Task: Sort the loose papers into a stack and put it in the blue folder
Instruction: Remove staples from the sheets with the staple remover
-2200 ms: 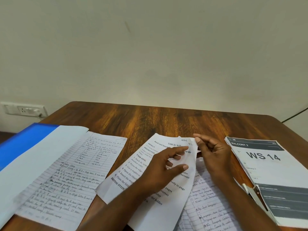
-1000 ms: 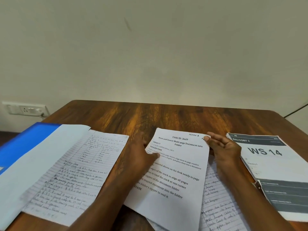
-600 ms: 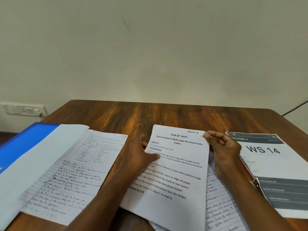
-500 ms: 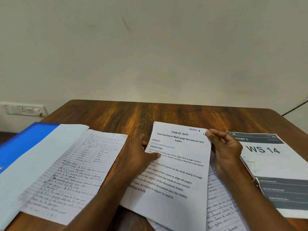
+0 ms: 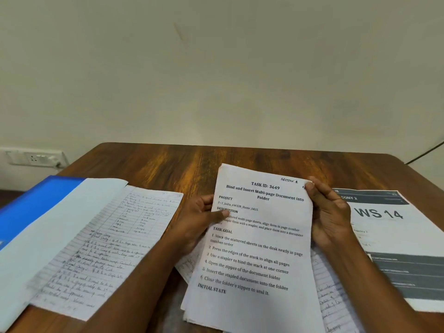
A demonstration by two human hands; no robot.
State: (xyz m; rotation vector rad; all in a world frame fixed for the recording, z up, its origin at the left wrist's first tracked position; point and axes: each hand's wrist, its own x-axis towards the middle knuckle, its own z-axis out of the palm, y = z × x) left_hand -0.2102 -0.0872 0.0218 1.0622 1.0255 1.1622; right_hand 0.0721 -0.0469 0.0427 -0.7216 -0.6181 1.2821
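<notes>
Printed sheet [image 5: 258, 241]: centre frame, between both hands.
Left hand [image 5: 195, 222]: thumb pinching sheet's left edge.
Right hand [image 5: 330, 215]: fingers curled round right edge.

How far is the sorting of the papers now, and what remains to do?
Partly done. Both hands, left hand and right hand, hold the printed task sheet on top of a few gathered pages. The handwritten sheet and the WS 14 sheet lie apart on the table. Nothing looks inserted in the blue folder yet.
</notes>
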